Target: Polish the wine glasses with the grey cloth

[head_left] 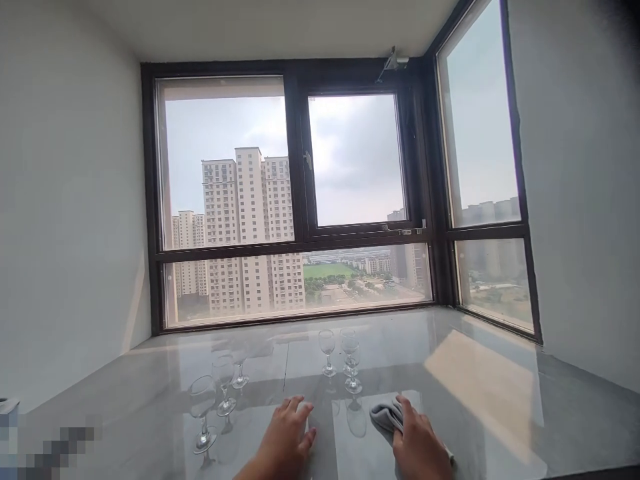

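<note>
My right hand (420, 440) grips a folded grey cloth (386, 419), which sticks out to the left of the fingers. My left hand (287, 433) hovers over or rests on the glossy grey sill (320, 460); which one I cannot tell. Its fingers are loosely curled and apart, with nothing in them. Left of it, three clear stemmed glasses stand upright in a slanting row, the nearest glass (203, 400) in front and another glass (225, 380) behind. Beyond my hands is a second group of three, including a front glass (353, 367) and a left glass (327, 347).
A dark-framed window (295, 167) rises behind the sill, with a side pane (483, 133) on the right. White walls (70, 200) close in both sides. Sunlight lies on the sill at right (480, 380). A partly blurred object (9, 407) sits at the lower left edge.
</note>
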`<control>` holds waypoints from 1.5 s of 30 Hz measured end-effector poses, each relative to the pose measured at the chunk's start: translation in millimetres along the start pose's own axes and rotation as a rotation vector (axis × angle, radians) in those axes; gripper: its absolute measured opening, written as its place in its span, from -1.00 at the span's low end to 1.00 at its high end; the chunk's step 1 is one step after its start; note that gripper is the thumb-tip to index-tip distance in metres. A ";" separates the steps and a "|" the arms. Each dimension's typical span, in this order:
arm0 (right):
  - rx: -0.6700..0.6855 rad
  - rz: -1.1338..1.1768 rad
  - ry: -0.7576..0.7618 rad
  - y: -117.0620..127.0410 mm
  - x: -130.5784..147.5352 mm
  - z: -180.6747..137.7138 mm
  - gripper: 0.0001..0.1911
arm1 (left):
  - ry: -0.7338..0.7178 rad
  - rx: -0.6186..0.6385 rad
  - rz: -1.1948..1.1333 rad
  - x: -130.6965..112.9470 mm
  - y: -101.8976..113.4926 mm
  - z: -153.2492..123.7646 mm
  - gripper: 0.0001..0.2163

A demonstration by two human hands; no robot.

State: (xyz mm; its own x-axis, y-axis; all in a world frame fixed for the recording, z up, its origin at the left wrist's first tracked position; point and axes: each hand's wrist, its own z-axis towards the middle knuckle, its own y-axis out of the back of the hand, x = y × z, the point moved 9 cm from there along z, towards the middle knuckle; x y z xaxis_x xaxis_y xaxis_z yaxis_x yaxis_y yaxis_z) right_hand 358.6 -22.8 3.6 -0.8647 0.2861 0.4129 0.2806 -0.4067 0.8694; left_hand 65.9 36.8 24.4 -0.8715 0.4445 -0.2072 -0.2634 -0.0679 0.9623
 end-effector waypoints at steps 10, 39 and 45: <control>-0.065 -0.007 -0.009 14.2 4.8 -6.1 -0.42 | 0.022 0.109 0.087 -41.6 -38.7 133.0 -0.41; -0.026 -0.004 0.009 12.6 5.2 -8.8 -0.48 | 0.272 0.037 0.074 35.6 -14.8 15.2 -0.36; -0.035 0.003 0.005 14.9 5.4 -8.8 -0.47 | -0.124 0.153 -0.081 -85.8 -32.0 66.9 -0.38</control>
State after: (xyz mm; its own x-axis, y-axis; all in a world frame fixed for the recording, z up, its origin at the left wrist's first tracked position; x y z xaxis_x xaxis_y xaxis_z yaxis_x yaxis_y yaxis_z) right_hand 354.5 -35.0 16.4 -0.8659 0.2804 0.4142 0.2689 -0.4374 0.8581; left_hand 176.8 60.6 23.2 -0.7903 0.5498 -0.2705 -0.2562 0.1045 0.9610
